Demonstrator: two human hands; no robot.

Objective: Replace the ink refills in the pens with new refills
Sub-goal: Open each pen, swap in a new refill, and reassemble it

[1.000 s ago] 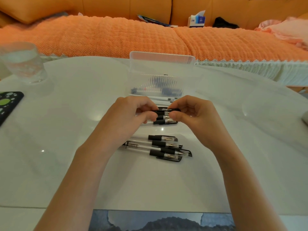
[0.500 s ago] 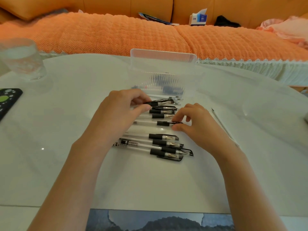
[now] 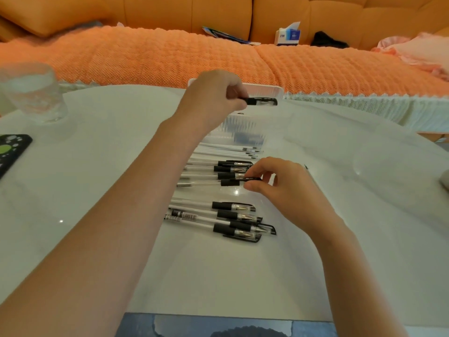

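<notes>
Your left hand [image 3: 213,98] hiding most of its pen [image 3: 261,101], right hand [image 3: 284,190] covering the cap end of a second pen [image 3: 228,183], what looks like a phone [image 3: 12,149] cut by the left edge.

A glossy white table [image 3: 97,190] fills the middle, catching small glints of light. At 12 o'clock stands an orange sofa [image 3: 218,10], its seat under a textured orange cover [image 3: 145,57] with white lace trim [image 3: 364,99]. A tissue box [image 3: 288,36] sits at 1 o'clock, pink fabric [image 3: 418,52] at 2. At 6 o'clock shows what may be blue-grey flooring [image 3: 194,327].
</notes>
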